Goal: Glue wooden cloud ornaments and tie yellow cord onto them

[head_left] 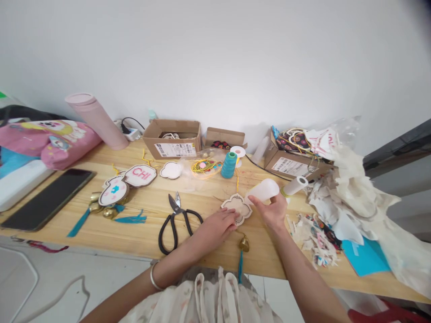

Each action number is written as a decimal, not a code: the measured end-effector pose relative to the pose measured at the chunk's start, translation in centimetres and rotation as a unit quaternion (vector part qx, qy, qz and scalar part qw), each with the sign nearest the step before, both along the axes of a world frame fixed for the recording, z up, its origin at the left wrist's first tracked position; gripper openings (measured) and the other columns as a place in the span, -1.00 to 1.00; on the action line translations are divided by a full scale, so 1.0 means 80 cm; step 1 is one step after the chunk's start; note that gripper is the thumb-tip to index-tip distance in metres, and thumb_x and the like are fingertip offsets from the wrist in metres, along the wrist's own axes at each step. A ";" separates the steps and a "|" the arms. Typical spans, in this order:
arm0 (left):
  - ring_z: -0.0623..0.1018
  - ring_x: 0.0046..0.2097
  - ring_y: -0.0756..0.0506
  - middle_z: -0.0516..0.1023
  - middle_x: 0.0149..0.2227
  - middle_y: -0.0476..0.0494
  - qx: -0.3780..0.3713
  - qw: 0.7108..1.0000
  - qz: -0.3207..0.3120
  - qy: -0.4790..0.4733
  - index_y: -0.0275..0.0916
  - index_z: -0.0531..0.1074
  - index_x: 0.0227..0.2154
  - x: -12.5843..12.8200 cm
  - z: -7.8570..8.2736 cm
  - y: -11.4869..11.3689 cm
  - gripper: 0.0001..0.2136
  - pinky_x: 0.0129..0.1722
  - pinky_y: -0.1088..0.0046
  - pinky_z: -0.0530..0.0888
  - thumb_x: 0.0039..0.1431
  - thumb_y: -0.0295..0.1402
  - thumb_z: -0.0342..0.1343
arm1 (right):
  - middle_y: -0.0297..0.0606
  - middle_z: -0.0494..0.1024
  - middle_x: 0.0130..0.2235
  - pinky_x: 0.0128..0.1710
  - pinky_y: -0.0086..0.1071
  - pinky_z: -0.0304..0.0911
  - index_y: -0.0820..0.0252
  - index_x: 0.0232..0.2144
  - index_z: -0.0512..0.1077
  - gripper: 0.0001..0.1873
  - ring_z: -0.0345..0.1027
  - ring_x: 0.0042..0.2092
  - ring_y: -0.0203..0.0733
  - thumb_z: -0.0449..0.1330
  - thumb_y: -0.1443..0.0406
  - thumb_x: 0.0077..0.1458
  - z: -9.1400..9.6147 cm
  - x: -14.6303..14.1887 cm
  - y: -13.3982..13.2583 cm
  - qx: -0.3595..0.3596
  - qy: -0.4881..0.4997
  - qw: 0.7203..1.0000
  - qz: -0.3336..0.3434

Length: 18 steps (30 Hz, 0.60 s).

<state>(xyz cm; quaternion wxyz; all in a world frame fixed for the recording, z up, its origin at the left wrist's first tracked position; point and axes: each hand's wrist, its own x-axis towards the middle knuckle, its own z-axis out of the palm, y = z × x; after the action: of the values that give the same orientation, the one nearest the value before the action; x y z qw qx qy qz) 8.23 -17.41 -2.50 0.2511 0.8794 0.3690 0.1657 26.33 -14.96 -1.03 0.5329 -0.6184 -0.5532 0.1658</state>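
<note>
A pale wooden plaque (241, 207) with a scalloped, cut-out rim lies on the table, a yellow cord at its top. Below it hang a brass bell (244, 243) and a blue tassel (240, 267). The fingers of my left hand (218, 228) are together on the plaque's lower left edge, holding it; the thumb is hidden. In my right hand (272, 210), closed round it, is a translucent white squeeze bottle (266, 189), tilted with its narrow end down at the plaque's right side. Black-handled scissors (178, 214) lie left of my left hand, blades slightly apart.
Finished plaques (139, 175) with bells and a phone (50, 199) lie left. Cardboard boxes (173, 150), a teal thread cone (229, 165) and yellow cords (205, 167) stand behind. Fabric scraps (316, 237) and a white roll (296, 185) are right, beside a blue sheet (365, 258).
</note>
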 end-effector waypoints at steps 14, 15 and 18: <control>0.30 0.07 -0.07 0.37 0.01 -0.20 0.006 1.000 -0.002 0.005 -0.29 0.25 -0.03 -0.001 -0.002 0.000 -0.69 0.10 0.27 0.19 0.17 -0.41 -0.14 | -0.24 0.47 -0.47 -0.46 -0.32 0.30 0.27 -0.46 0.37 -0.65 0.34 -0.46 -0.19 0.27 0.12 -0.27 -0.002 0.002 -0.002 0.024 -0.089 0.995 0.032; 0.30 0.07 -0.07 0.38 0.00 -0.19 0.004 1.000 -0.002 0.005 -0.29 0.25 -0.03 -0.001 -0.002 0.000 -0.70 0.10 0.27 0.19 0.17 -0.41 -0.13 | -0.24 0.47 -0.47 -0.46 -0.32 0.30 0.27 -0.45 0.37 -0.65 0.34 -0.46 -0.19 0.27 0.12 -0.27 -0.001 0.002 -0.002 0.029 -0.093 0.995 0.033; 0.30 0.07 -0.07 0.39 -0.01 -0.18 0.007 1.000 -0.002 0.000 -0.27 0.25 -0.03 0.000 -0.002 0.000 -0.70 0.10 0.27 0.19 0.17 -0.42 -0.13 | -0.25 0.47 -0.47 -0.46 -0.33 0.30 0.26 -0.44 0.38 -0.64 0.35 -0.45 -0.18 0.27 0.12 -0.26 0.000 0.002 -0.001 0.041 -0.103 0.993 0.031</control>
<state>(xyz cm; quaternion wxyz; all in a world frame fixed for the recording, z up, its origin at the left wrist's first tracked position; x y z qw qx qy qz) 8.20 -17.40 -2.67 0.2447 0.8819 0.3664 0.1677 26.46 -15.03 -1.03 0.4929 -0.5925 -0.6301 0.0948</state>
